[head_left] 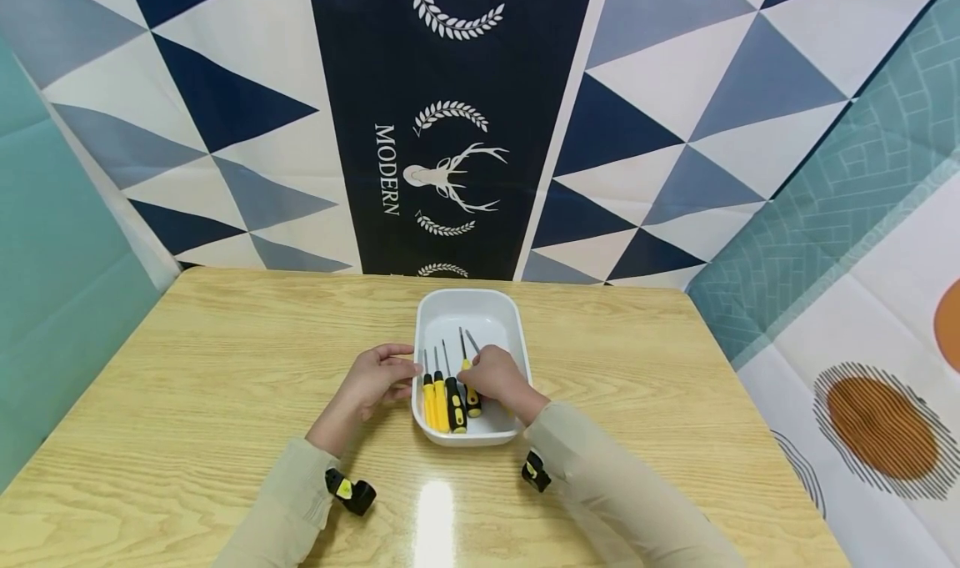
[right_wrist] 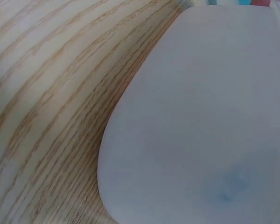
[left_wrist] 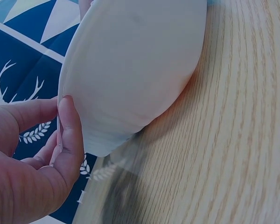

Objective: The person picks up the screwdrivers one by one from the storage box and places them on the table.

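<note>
Left hand point(head_left: 378, 378) pinches left rim of white tray point(head_left: 472, 440); right hand point(head_left: 495, 374) is over screwdrivers point(head_left: 455, 404) inside; cannot tell its finger grip.

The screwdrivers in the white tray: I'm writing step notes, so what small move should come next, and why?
Probably use the right hand to straighten the rightmost screwdriver: its shaft slants more than those of the two yellow-handled screwdrivers at the left, though the hand hides its handle. The left hand holds the rim of the white tray, so it could steady it.
</note>
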The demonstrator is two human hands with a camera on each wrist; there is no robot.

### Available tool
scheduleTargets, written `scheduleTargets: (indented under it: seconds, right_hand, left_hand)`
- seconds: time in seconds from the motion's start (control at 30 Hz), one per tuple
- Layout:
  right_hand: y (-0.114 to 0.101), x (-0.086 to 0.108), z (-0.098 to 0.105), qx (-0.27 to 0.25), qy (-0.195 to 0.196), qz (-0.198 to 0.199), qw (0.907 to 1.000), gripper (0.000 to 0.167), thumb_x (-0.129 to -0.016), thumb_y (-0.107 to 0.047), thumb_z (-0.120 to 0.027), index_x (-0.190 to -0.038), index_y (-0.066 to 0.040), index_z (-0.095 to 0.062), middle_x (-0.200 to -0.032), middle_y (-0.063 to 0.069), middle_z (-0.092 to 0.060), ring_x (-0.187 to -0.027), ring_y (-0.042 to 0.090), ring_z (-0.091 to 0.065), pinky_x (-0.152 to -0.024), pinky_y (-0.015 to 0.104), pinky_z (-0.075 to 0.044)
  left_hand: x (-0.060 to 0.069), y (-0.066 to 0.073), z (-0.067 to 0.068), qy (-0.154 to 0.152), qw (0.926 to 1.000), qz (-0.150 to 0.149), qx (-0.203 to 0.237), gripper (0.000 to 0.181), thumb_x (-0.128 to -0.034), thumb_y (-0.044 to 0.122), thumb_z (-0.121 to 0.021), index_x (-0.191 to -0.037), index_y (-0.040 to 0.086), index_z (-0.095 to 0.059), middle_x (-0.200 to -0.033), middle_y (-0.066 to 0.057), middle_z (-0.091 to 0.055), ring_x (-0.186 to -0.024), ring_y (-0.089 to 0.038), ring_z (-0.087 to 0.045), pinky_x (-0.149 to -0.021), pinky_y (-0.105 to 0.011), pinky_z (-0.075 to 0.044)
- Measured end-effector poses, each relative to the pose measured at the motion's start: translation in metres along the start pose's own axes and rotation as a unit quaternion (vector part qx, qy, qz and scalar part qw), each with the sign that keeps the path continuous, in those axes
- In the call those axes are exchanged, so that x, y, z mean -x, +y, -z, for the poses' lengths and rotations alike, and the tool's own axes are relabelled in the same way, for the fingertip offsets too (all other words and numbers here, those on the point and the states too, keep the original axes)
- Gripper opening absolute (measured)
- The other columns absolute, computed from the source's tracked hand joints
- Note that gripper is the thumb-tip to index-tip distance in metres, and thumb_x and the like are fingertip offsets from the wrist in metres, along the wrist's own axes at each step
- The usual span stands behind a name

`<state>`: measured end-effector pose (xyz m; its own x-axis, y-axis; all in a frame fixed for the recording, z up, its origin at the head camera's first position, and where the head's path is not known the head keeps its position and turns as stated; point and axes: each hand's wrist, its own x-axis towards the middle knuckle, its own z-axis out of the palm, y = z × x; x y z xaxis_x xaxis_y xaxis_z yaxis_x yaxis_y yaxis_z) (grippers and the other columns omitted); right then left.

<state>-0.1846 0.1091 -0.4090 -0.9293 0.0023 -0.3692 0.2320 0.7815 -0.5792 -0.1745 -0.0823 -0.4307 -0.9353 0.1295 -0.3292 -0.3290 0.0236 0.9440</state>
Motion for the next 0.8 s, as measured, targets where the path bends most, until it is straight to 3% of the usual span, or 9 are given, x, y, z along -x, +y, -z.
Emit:
scheduleTargets:
  seconds: [0.4, 0.8]
  right_hand:
    - [-0.0018, -0.0007, -0.0040, 0.018, 0.000, 0.003, 0.9998, 0.027, -0.079, -0.014, -0.065, -0.062, -0.013, -0.044, -0.056, 0.000, -0.044, -0.047, 0.011, -0.044, -0.042, 0.021, -0.039]
    - [-0.0018, -0.0010, -0.0073, 0.044, 0.014, 0.013, 0.9989, 0.028, -0.081, -0.013, -0.064, -0.060, -0.013, -0.044, -0.054, 0.000, -0.042, -0.047, 0.012, -0.043, -0.042, 0.021, -0.036]
  left_hand:
    - [-0.0005, -0.0011, 0.0006, 0.000, 1.0000, 0.003, -0.002, 0.043, -0.0846, 0.005, -0.066, -0.125, 0.002, -0.052, -0.094, -0.008, -0.061, -0.070, -0.013, -0.062, -0.065, -0.024, -0.058]
    - [-0.0010, -0.0013, 0.0011, -0.002, 1.0000, 0.003, -0.001, 0.042, -0.0852, 0.006, -0.065, -0.126, 0.003, -0.052, -0.095, -0.008, -0.061, -0.069, -0.012, -0.062, -0.065, -0.025, -0.058]
